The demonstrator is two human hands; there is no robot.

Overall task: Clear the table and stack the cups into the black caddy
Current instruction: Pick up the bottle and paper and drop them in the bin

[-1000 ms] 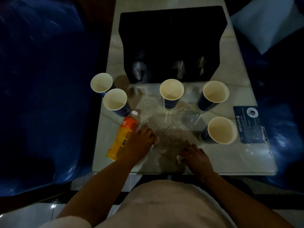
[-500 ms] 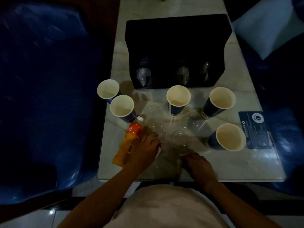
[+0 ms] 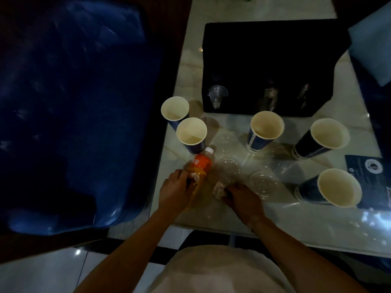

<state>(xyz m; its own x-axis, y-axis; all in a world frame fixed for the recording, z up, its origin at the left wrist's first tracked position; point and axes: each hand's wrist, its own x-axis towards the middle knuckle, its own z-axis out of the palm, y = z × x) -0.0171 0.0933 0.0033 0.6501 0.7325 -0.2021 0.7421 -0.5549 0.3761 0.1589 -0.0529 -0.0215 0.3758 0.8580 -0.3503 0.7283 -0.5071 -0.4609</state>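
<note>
Several blue paper cups stand open on the marble table point(image 3: 275, 216); two point(image 3: 175, 108) point(image 3: 191, 132) are at the left, one point(image 3: 267, 126) in the middle, two point(image 3: 330, 134) point(image 3: 339, 187) at the right. Clear plastic lids point(image 3: 230, 169) point(image 3: 263, 181) lie between them. The black caddy point(image 3: 268, 60) sits at the back with clear cups point(image 3: 216, 95) in its front slots. My left hand point(image 3: 175, 191) is wrapped around an orange drink bottle point(image 3: 202, 162). Beside it, my right hand point(image 3: 241, 199) pinches a crumpled white tissue point(image 3: 219, 190).
A dark blue card point(image 3: 368, 178) lies at the table's right edge. A blue padded chair point(image 3: 74, 102) stands close on the left, and a light blue pillow point(image 3: 372, 51) rests at the right. The table's front edge is just under my wrists.
My left hand went from resting beside the bottle to closing around its lower part, and the bottle has tipped up. My right hand stayed near the front edge. The view shifted left.
</note>
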